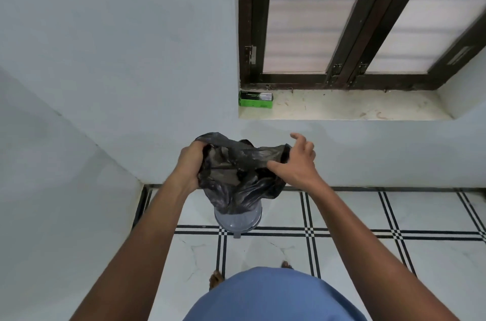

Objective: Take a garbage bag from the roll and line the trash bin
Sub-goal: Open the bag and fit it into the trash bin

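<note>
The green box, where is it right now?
In the head view the green box lies at the left end of the window sill, against the dark window frame, above and beyond the black garbage bag held in both hands.

Even, soft daylight enters through the frosted window [342,13] at one o'clock. Shadows are faint. Wide-angle distortion bends edges; focus is slightly soft.
</note>
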